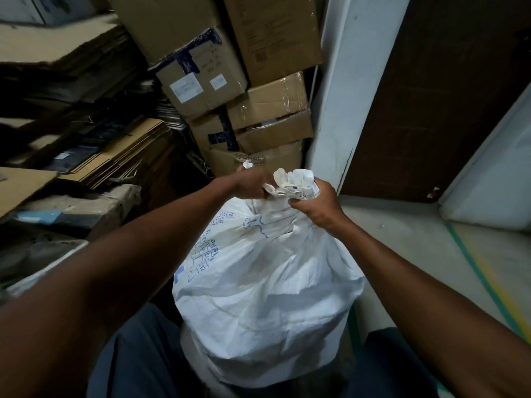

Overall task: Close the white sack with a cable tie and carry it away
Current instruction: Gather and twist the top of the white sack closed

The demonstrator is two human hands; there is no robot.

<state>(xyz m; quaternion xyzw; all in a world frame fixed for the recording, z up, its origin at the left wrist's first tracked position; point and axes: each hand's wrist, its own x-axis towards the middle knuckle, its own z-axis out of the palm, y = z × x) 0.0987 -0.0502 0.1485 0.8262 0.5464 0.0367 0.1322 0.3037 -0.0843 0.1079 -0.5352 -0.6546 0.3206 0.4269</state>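
A full white sack [267, 294] with blue handwriting stands on the floor between my legs. Its mouth is gathered into a crumpled bunch [293, 180] at the top. My left hand [251, 183] grips the left side of that bunch, and a bit of white material sticks out above its knuckles. My right hand [317, 203] is closed around the neck of the sack just below the bunch on the right. No cable tie can be made out in the view.
Stacked cardboard boxes [258, 90] rise right behind the sack. Piles of flattened cardboard [86, 133] fill the left side. A white pillar [344, 96] and a dark brown door [431, 96] stand to the right, with grey floor and green-yellow floor tape [482, 277] beyond.
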